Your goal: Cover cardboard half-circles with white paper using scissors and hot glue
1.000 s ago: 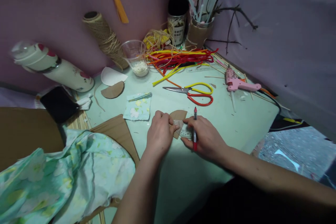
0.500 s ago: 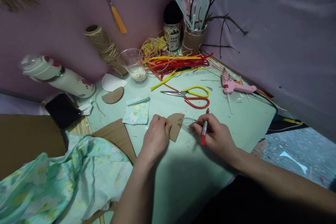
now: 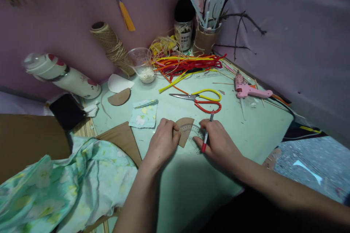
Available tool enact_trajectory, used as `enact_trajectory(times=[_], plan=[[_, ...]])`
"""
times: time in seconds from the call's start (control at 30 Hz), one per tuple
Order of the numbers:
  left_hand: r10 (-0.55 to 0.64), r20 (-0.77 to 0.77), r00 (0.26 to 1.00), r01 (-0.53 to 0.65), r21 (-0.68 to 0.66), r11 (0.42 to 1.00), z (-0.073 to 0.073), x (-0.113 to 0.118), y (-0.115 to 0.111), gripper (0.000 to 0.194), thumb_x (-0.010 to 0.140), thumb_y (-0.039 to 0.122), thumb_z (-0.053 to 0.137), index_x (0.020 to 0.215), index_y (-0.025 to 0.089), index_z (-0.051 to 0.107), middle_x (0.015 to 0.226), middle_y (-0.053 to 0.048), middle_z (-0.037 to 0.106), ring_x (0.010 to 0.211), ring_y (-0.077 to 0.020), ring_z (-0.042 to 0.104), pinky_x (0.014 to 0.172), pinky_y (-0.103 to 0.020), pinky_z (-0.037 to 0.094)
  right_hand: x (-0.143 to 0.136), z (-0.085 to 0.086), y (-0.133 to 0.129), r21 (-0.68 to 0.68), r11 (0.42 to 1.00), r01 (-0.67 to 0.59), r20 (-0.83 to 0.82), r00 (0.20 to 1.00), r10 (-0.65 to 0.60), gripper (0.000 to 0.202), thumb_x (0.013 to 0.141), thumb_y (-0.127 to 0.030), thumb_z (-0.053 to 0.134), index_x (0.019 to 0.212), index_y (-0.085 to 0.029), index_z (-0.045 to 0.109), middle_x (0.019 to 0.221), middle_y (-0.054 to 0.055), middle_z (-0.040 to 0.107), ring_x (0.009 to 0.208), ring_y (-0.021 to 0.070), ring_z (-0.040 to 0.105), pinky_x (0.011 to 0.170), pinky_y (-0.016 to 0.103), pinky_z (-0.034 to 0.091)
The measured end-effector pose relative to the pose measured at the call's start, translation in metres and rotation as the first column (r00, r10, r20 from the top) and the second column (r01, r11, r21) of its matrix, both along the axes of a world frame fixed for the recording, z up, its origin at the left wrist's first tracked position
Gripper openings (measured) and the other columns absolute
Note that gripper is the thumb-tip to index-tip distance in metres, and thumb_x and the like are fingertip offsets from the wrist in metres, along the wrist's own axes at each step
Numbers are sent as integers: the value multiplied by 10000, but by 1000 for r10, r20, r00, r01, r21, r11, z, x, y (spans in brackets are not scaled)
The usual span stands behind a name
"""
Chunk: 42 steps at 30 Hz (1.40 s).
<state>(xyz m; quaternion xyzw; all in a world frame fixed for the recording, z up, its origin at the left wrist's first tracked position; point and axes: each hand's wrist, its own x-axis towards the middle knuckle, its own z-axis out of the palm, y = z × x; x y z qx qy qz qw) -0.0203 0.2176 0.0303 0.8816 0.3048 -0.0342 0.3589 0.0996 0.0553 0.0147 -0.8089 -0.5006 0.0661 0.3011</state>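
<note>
My left hand (image 3: 164,139) is closed on the left side of a small brown cardboard piece (image 3: 186,134) with a curved top edge, lying on the table. A clear plastic protractor (image 3: 194,130) partly overlaps the cardboard's right side. My right hand (image 3: 222,141) is closed around a marker (image 3: 207,135) with a red end pointing towards me. Its thumb and forefinger are at the protractor's right edge. Beyond the hands lie scissors (image 3: 194,97) with one yellow and one red handle. A floral cloth square (image 3: 143,115) rests left of them.
A pink glue gun (image 3: 253,91) stands at the right. Coloured cords (image 3: 188,66), a clear cup (image 3: 139,60), a twine spool (image 3: 111,45) and a jar of twigs (image 3: 205,40) line the back. Floral fabric (image 3: 90,178) and a white bottle (image 3: 65,78) are at left.
The protractor has moved left, over the cardboard's right side. My right hand has shifted with it, and the marker has tilted and come slightly left. The left hand keeps its hold.
</note>
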Motion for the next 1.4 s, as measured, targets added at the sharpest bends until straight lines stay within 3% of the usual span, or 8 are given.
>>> enact_trajectory(times=[0.1, 0.23, 0.57, 0.7, 0.8, 0.97, 1.13, 1.4], plan=[[1, 12, 1000, -1, 2, 1000, 0, 0, 0, 81, 869, 248, 518, 912, 198, 564, 1001, -54, 517, 955, -200, 573, 902, -361, 469, 0, -3, -3, 50, 987, -152, 33, 988, 150, 218, 832, -274, 639, 965, -193, 487, 1295, 210, 565, 1123, 349, 559, 876, 530, 497], [2, 18, 1000, -2, 2, 1000, 1, -1, -1, 85, 872, 258, 518, 911, 195, 560, 1003, -56, 522, 950, -198, 575, 902, -361, 469, -6, -11, -4, 85, 940, -331, 25, 944, 330, 242, 815, -265, 661, 977, -190, 497, 1419, 212, 489, 1343, 358, 421, 1010, 566, 449], [19, -2, 1000, -19, 6, 1000, 4, 1, -1, 75, 880, 244, 512, 907, 195, 563, 1003, -53, 535, 936, -194, 579, 892, -359, 478, -12, -15, -6, 61, 951, -302, 29, 953, 300, 163, 830, -180, 599, 971, -175, 518, 1408, 210, 519, 1360, 353, 411, 1025, 580, 460], [68, -101, 993, -42, 237, 971, 19, 5, -26, 131, 903, 191, 468, 924, 163, 595, 977, -104, 582, 950, -240, 583, 869, -389, 497, -13, -17, -5, 58, 959, -276, 26, 961, 275, 113, 842, -171, 574, 953, -182, 551, 1391, 183, 547, 1348, 343, 433, 1013, 580, 476], [22, -139, 990, 31, 368, 929, 25, 8, -58, 273, 885, 93, 430, 1071, 138, 624, 1090, -146, 631, 1042, -269, 604, 922, -416, 500, -13, -19, -4, 79, 960, -269, 20, 963, 268, 184, 825, -155, 558, 1006, -175, 583, 1377, 175, 560, 1339, 334, 449, 1011, 575, 488], [-79, -156, 985, 144, 473, 869, 8, 9, -95, 512, 854, 37, 392, 1353, 75, 501, 1405, -192, 521, 1327, -291, 476, 1065, -428, 442, -11, -20, -5, 114, 948, -298, 28, 955, 297, 320, 811, -71, 491, 1108, -158, 572, 1327, 175, 599, 1334, 293, 470, 1072, 553, 451], [-87, -218, 972, 185, 484, 855, -7, 7, -99, 517, 874, 31, 356, 1376, -1, 473, 1439, -261, 460, 1352, -314, 447, 1070, -451, 446, -9, -19, -7, 142, 953, -266, 1, 963, 269, 141, 819, -119, 523, 945, -177, 551, 1342, 236, 570, 1325, 316, 482, 1000, 549, 508], [-55, -163, 985, 137, 551, 823, -12, 6, -104, 509, 848, 45, 377, 1332, 3, 528, 1390, -255, 518, 1293, -332, 511, 1022, -471, 486, 0, -15, -27, 74, 944, -320, -84, 942, 326, 229, 730, -176, 620, 939, -201, 530, 1437, 220, 484, 1357, 341, 434, 1037, 589, 455]])
